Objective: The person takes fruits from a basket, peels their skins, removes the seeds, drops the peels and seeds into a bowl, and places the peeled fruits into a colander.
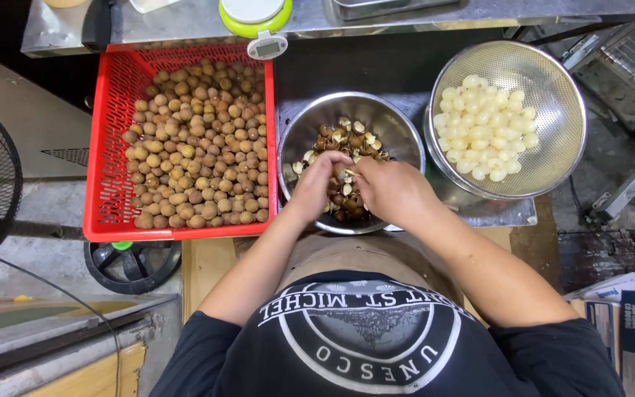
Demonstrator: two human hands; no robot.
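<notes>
Two hands meet over one steel bowl [299, 136] of brown shells and dark seeds. The left hand [316, 185] and right hand [391, 190] press together, fingertips pinched on one small fruit [342, 173], mostly hidden. Left of them sits one red plastic basket [104, 110] — round, rough brown fruits [196, 147], too many to count. To the right sits one mesh colander [560, 88] of glossy white peeled flesh [485, 129].
</notes>
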